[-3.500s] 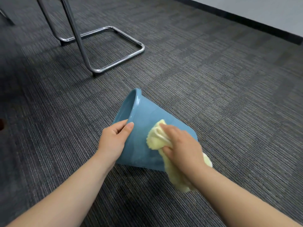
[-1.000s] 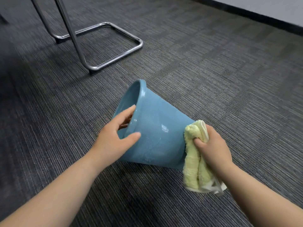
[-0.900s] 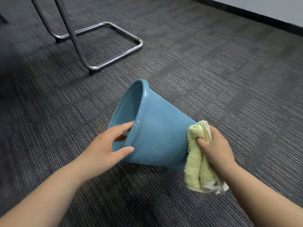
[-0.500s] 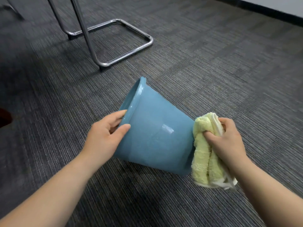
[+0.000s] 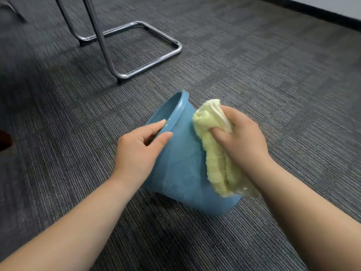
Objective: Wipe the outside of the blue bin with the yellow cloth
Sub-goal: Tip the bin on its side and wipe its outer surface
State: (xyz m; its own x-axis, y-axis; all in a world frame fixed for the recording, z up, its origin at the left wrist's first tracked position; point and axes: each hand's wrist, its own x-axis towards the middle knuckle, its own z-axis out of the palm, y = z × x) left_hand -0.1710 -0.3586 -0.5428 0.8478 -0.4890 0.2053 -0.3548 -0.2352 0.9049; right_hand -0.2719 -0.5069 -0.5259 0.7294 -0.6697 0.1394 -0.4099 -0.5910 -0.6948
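Observation:
The blue bin [image 5: 181,173] lies tilted on its side on the carpet, its open mouth facing up and to the left. My left hand [image 5: 139,151] grips the bin's rim, fingers inside and thumb on the outer wall. My right hand [image 5: 242,141] is closed on the bunched yellow cloth [image 5: 214,153] and presses it against the upper right of the bin's outer wall. The cloth hangs down over that side and hides part of the wall and the base. Small water drops show on the lower wall.
A chrome chair frame [image 5: 136,51] stands on the grey carpet behind the bin, its legs rising out of view at the top left. A dark skirting board [image 5: 312,14] runs along the wall at the top right. A dark red object [image 5: 4,139] sits at the left edge.
My right hand has moved the cloth from the bin's base end up onto the side wall near the rim. The left hand keeps its grip on the rim. The view has shifted slightly.

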